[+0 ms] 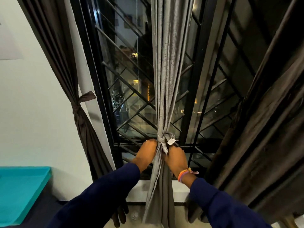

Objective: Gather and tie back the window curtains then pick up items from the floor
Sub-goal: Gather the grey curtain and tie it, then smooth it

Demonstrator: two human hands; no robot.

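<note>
- Grey curtain (166, 66) hangs down the middle of the window (131, 76), bunched into a narrow column and cinched with a knot (162, 139) low down, just above the sill (179, 190). The tail below the knot flares out and drops past the sill's front edge.
- Left hand (146, 153) is balled up tight against the left side of the knot, fingers curled in. It looks like it's pinching a tie end, but the fingertips are hidden, so can't say for sure.
- Right hand (176, 159) is closed around the strip hanging off the right side of the knot, just under a little white tag (171, 142). Bracelets (185, 174) on that wrist.
- My read: the knot's being snugged, both ends pulled apart.
- Brown curtain (65, 63) at the window's left edge is already tied (77, 106). The dark one (263, 120) along the right edge looks loose, so I'd guess that's still to do, plus the floor stuff.
- What could go wrong:
  - Uneven pull, one hand harder than the other, and the knot slides or rolls around the bundle instead of locking.
  - Folds creeping out above the knot if the bundle isn't held together, so it sags open again.
  - Yanking down too hard stresses the top hangers, which aren't visible.
  - The short tagged end could slip through if let go too early.
</note>
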